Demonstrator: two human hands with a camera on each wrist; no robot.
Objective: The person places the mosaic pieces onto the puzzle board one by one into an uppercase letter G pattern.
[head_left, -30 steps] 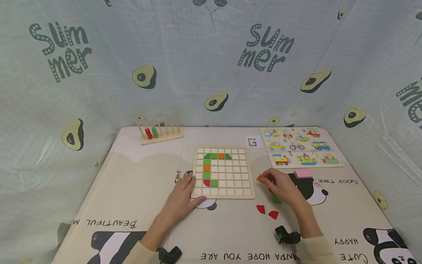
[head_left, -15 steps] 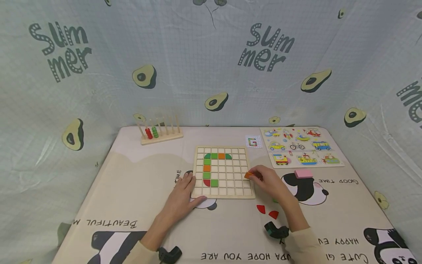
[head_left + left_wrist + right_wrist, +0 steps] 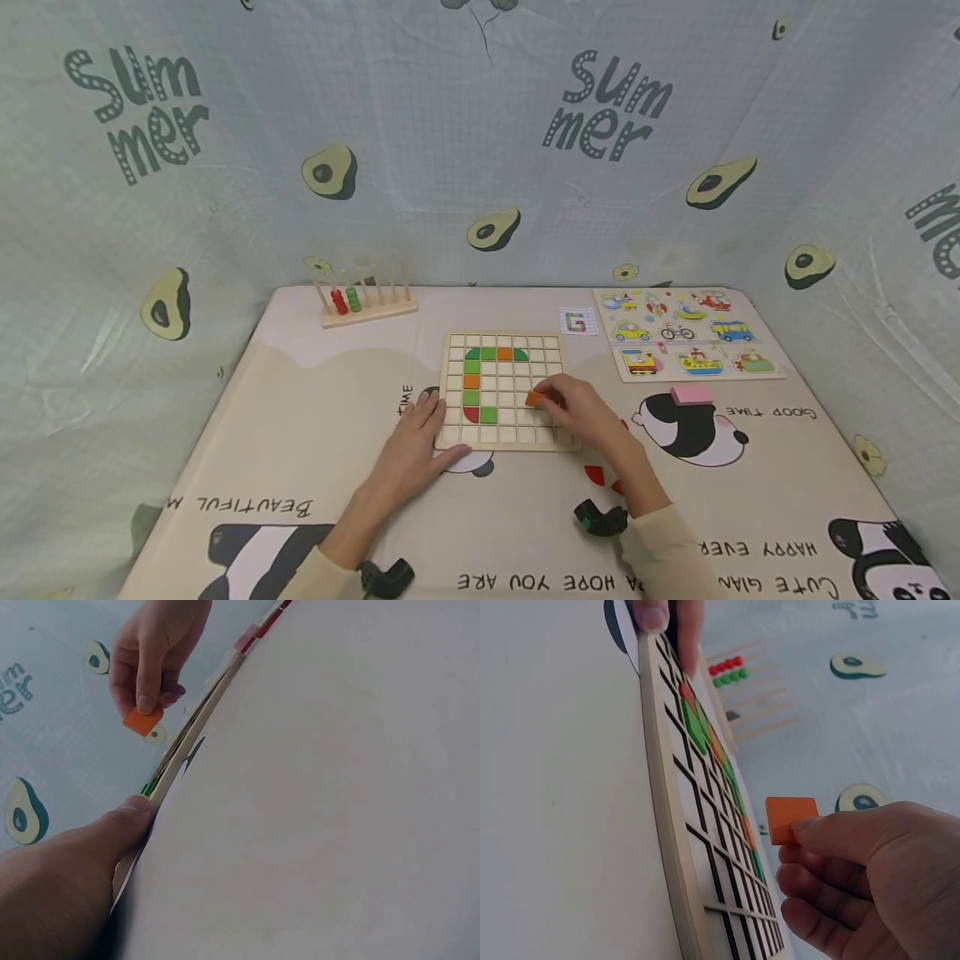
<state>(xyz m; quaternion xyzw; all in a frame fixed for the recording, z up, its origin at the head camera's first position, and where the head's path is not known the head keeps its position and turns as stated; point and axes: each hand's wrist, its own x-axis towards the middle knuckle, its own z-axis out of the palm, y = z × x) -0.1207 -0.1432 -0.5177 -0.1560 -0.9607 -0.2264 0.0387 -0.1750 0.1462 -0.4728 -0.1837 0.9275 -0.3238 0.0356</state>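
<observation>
My right hand (image 3: 576, 407) pinches an orange square tile (image 3: 787, 817) between thumb and fingers, held above the right part of the wooden grid board (image 3: 517, 435). The other fingers of that hand are curled below the tile in the right wrist view. My left hand (image 3: 411, 440) rests at the board's lower left corner, fingers laid along the left edge and thumb on the near edge. Green, orange and red tiles sit in the board's cells, among them a red quarter-round tile (image 3: 471, 414) beside a green square tile (image 3: 488, 415).
Loose red quarter-round pieces (image 3: 594, 475) lie right of the board, partly behind my right forearm. A pattern card (image 3: 578, 322) lies behind the board. A vehicle puzzle (image 3: 690, 333) and a pink block (image 3: 692, 394) are at the right; a peg rack (image 3: 369, 312) with beads stands back left.
My right hand has carried the orange square tile leftward, from beside the board to above its right part. My left hand has stayed at the board's corner.
</observation>
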